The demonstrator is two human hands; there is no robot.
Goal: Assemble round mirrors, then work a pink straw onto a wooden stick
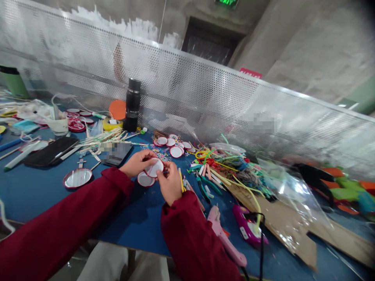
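Disc (pixel 154 168), red-rimmed, held between both hands (pixel 170 184)

Two hands (pixel 170 185), one held disc (pixel 154 169), one black bottle (pixel 133 105)

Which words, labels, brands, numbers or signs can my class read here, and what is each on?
"EXIT": on the green-lit rectangular sign at top.
Too small to read: pale lettering on the black cylindrical bottle.
Too blurred to read: any markings on the red rectangular sign.
Pixelated: patches over the grey perforated metal panel and dark flat device.
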